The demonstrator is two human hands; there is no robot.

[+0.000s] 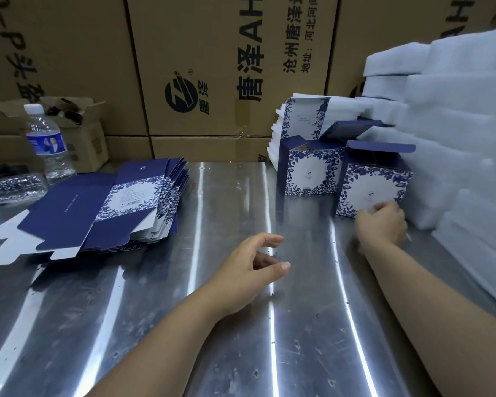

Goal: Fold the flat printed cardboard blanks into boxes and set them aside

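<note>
Nearest the viewer, two bare forearms reached across the steel table (184,325). The left hand (255,265) hovered above the middle of the tabletop, fingers loosely spread and thumb extended, holding nothing. The right hand (381,224) sat at the lower front edge of the near folded box (372,184), fingers curled against the card. Motion blur prevented telling whether it pinched the box or only touched it.

The near folded box stood upright at the right side of the table with its dark blue top flap raised. A second folded box (309,173) stood just beside it, further back and to the left, top also open. Behind both, a bundle of upright blanks (301,116) leaned against the cartons. White foam sheets (455,124) were piled high along the right edge, touching the near folded box.

On the left of the table lay the stack of flat blanks (121,207), fanned out, blue and white print facing up. Beyond it stood a water bottle (48,141), with a crushed bottle (12,187) lying on its side next to it and a small open carton (86,133) behind.

The tabletop was scratched, speckled with debris and streaked with light reflections. Large brown shipping cartons (201,67) with black printing formed the back wall.
</note>
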